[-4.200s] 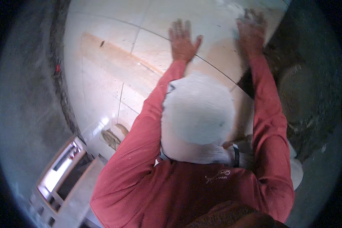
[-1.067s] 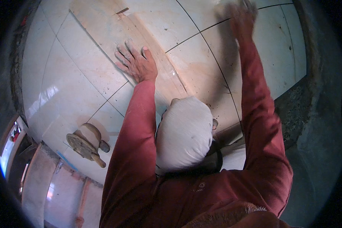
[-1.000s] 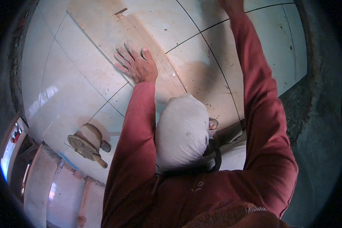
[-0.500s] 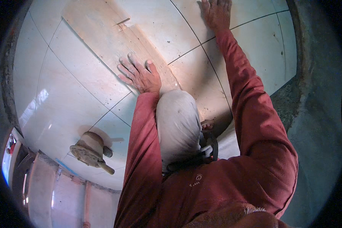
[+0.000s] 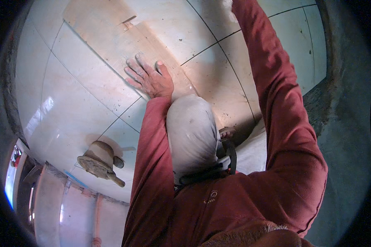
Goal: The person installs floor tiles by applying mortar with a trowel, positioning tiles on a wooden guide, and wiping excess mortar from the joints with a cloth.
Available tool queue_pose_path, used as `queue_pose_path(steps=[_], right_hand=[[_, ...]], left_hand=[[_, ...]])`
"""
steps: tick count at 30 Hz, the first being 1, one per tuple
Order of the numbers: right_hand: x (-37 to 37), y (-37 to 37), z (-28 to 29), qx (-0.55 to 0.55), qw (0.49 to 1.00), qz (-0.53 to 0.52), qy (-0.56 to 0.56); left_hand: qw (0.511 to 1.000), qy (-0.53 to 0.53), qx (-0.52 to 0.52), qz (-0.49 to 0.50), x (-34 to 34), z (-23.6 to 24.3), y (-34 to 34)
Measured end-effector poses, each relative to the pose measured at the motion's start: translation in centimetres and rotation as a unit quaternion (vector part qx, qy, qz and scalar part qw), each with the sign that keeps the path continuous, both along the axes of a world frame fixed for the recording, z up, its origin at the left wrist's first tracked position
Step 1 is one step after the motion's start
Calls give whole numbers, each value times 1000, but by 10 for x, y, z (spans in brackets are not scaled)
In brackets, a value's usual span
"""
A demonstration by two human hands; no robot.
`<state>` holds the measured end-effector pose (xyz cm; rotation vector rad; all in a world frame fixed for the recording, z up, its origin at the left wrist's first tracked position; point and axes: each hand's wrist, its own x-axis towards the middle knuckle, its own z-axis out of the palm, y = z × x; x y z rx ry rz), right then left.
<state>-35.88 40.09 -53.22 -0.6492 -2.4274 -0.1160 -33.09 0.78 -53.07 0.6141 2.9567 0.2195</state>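
The biggest thing is the pale tiled floor (image 5: 82, 61), which goes all around the left hand and far past its fingers. Next comes the red right sleeve (image 5: 278, 82), stretched out to the right of the left hand. Half a second ago the right hand could be seen on the tiles; now it is past the top edge of the view, so I cannot tell if its fingers are spread or pinching. This seems to mean that the right arm is reaching far while the left one props the body up. The long tan board (image 5: 99, 24) lies on the tiles right under the left hand and runs on ahead of it. A pale trouser knee (image 5: 191, 127) is just behind that hand. The left hand (image 5: 150, 78) is flat on the board, dusty, with its fingers spread, and it grips nothing. Behind it and to the left sits a dusty pot-shaped thing (image 5: 97, 158) with a stubby handle; it is tipped, and I cannot see what is in it, or if it is hollow. Smallest is a dark sliver (image 5: 130, 19) on the board, ahead of the left fingers.
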Motion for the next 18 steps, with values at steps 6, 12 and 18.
queue_pose_path(steps=[6, 12, 18], right_hand=[[73, -31, -40, -42, 996, -69, -49], [77, -16, -65, -91, 991, -87, -53], [70, -21, -51, -131, 983, -120, -53]], left_hand=[[1000, -1, 6, -9, -1, -6, -6], [998, 61, -18, -16, -2, -22, -7], [997, 59, -33, 28, 7, -9, 5]])
